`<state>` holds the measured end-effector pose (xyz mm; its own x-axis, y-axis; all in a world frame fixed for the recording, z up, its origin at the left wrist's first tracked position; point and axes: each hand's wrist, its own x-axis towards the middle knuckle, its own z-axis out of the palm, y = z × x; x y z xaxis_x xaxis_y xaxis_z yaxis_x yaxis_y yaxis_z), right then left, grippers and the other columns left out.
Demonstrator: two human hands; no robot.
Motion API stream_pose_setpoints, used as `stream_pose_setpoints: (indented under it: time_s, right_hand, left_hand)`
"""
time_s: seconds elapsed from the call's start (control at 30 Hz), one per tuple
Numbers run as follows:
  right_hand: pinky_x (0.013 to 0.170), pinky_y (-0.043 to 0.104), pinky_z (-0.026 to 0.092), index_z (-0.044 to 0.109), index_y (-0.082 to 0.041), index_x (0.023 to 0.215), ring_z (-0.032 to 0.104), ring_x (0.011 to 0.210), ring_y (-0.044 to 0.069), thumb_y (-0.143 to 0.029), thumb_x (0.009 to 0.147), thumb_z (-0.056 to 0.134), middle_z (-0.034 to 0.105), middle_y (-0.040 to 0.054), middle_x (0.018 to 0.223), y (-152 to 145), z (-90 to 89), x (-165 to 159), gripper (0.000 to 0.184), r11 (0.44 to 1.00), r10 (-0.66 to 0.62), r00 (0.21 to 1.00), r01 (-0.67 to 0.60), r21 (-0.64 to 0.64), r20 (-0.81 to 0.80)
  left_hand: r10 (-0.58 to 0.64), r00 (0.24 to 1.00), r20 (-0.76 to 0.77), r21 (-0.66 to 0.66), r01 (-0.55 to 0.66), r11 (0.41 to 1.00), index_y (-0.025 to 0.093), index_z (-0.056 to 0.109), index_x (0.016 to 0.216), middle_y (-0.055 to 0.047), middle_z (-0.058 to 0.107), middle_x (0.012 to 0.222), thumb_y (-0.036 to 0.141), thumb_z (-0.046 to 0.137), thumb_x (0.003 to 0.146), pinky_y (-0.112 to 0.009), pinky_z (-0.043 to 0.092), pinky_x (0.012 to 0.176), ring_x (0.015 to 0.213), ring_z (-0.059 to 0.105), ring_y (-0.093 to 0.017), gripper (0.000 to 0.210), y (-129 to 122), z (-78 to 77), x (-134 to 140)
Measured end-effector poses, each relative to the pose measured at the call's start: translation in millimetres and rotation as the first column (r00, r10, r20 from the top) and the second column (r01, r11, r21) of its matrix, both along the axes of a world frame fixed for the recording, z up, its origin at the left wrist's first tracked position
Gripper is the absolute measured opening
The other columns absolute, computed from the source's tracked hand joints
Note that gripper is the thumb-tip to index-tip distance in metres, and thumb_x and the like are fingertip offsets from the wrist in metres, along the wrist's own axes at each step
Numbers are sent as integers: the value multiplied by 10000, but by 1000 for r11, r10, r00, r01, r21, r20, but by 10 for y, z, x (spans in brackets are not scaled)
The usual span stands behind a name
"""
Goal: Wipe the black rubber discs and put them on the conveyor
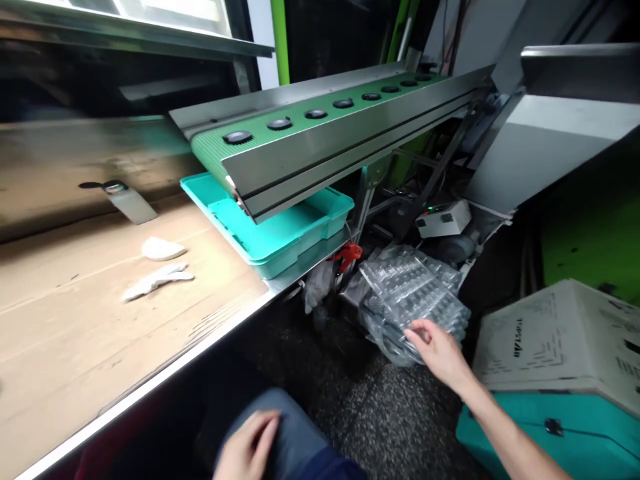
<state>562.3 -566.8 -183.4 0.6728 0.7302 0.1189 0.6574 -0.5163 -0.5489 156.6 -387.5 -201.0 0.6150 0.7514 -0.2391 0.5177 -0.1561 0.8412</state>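
Right hand [440, 350] touches the plastic trays [413, 290]; left hand [247, 443] well apart.

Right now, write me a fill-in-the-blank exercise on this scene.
1. The right hand touches a stack of clear plastic ____ on the floor.
2. The left hand rests on the person's ____.
3. Black round caps ride a ____ belt.
4. Under the belt's end sits a teal ____.

Missing words: trays; knee; green; bin

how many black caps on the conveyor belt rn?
8 black caps visible, single file up the green belt: nearest by the lower end, the last at the top; more may be hidden beyond.
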Motion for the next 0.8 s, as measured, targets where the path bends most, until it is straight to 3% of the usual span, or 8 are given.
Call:
stream_pose_setpoints:
  time_s: [0.07,0.17,0.23,0.3,0.47,0.63,0.7,0.8]
  right_hand:
    - [673,287,443,622,-198,981,563,692,176,-516,884,511,653,45,853,-33,68,-323,351,1000,23,999,-22,18,-40]
    - [676,282,449,621,-210,983,558,699,168,-491,889,521,650,32,877,-72,66,-646,313,997,70,991,-67,28,-116]
    - [680,278,455,621,-219,1000,558,705,164,-477,887,535,648,24,887,-83,72,-748,294,996,87,981,-84,27,-172]
    - [673,274,458,624,-224,1010,559,711,162,-470,887,539,649,22,892,-74,114,-788,288,995,94,970,-89,32,-225]
    - [679,274,470,660,-215,960,566,721,167,-481,868,558,652,20,838,6,298,-733,299,998,52,949,-37,52,-310]
    - [671,262,465,666,-214,963,550,725,164,-486,856,577,642,20,823,17,470,-559,305,999,10,954,3,45,-300]
    - [683,259,465,653,-212,971,548,741,163,-485,859,578,633,22,825,-11,546,-460,304,998,-26,959,41,47,-283]
    - [667,258,468,639,-208,968,545,724,162,-494,860,576,615,21,802,-69,661,-298,312,997,-55,968,64,31,-245]
  left_hand:
    - [-61,983,173,-292,110,950,234,675,1089,-70,695,1088,508,508,861,-344,494,898,967,650,-213,394,-71,31,688]
    - [81,927,365,-690,211,693,165,581,1210,-156,618,1209,513,572,829,-296,503,701,878,655,-192,516,-222,58,1626]
    - [209,864,459,-776,275,568,158,578,1181,-160,603,1207,497,627,801,-273,481,681,859,645,-173,512,-322,63,2015]
    - [305,796,523,-799,333,500,146,606,1090,-134,636,1097,469,676,775,-267,464,681,782,627,-142,457,-395,65,2197]
    - [426,709,563,-810,369,455,107,662,993,-118,665,964,398,742,738,-287,450,750,766,598,-134,395,-397,88,2278]
    - [438,702,561,-815,377,440,94,672,1015,-132,676,988,383,729,755,-302,453,805,790,610,-147,393,-360,62,2417]
    - [432,718,546,-819,349,455,93,668,1016,-134,680,987,391,716,766,-296,455,794,785,613,-145,392,-356,-20,2444]
    - [381,786,486,-808,239,539,91,673,973,-128,695,940,432,697,770,-250,440,688,749,606,-136,397,-349,-244,2412]
